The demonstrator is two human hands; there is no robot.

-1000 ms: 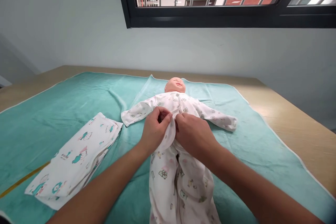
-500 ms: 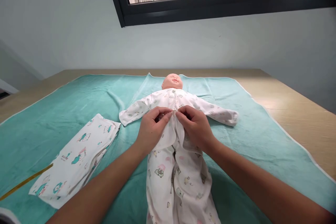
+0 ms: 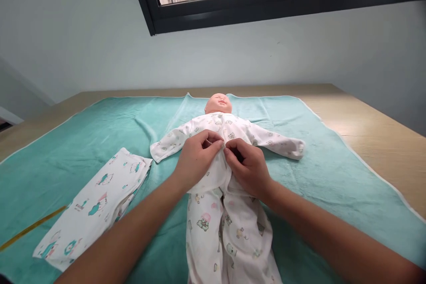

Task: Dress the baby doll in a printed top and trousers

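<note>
A baby doll lies on its back, dressed in a white printed baby shirt with long sleeves spread to both sides. Matching printed trousers cover its legs. Over the doll's middle, my left hand pinches the shirt's front edge between thumb and fingertips. My right hand pinches the opposite front edge close beside it. The fingertips of both hands nearly meet at the shirt's front opening. Whatever fastener lies between them is hidden by the fingers.
A folded white printed cloth lies left of the doll, near a thin yellow strip. Beneath everything a teal blanket spreads over a wooden table. A dark-framed window is in the wall behind.
Both hands stay at the shirt front, with the left fingers shifted slightly up and right. The shirt's lower front edges lie closer together. The camera view has tilted slightly.
</note>
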